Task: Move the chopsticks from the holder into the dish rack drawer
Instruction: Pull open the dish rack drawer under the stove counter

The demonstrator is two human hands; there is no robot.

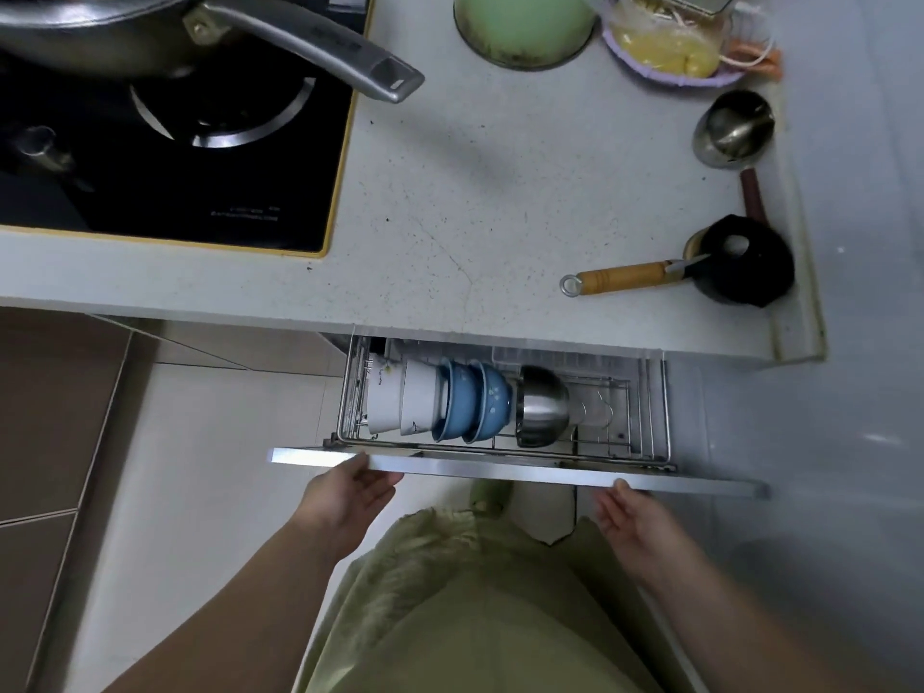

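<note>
Gripping flat metal drawer front, wire rack, seemingly steel.

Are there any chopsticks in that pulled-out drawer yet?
No: the dish rack drawer holds only white bowls, blue bowls and a steel bowl.

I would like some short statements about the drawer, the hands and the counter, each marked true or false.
1. The dish rack drawer is pulled partly open. True.
2. Both hands are at the drawer's front edge, left hand and right hand. True.
3. The left hand holds chopsticks. False: neither hand holds anything, and no chopsticks are visible.
4. Only metal bowls stand in the rack. False: white bowls and blue bowls stand beside one metal bowl.
5. A wooden-handled tool lies on the counter. True.
6. The pan sits in the drawer. False: it is on the stove.
</note>
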